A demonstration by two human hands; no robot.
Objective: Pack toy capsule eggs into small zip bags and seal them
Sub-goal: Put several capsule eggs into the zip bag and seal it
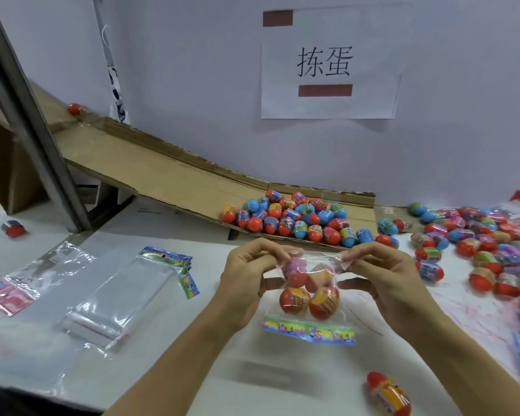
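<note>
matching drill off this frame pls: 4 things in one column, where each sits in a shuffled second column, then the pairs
Things
1. zip bag
2. lone egg
3. egg pile
4. empty bags

Places
A. at the foot of the cardboard ramp
B. flat on the table, to the left of the hands
C. pinched at its top edge by the left hand and right hand
D. near the bottom edge of the view, below the right forearm

Pairs: 1-C, 2-D, 3-A, 4-B

Pale wall (192, 70) with paper sign (327, 73), white table (192, 340), grey post (27, 115).
</note>
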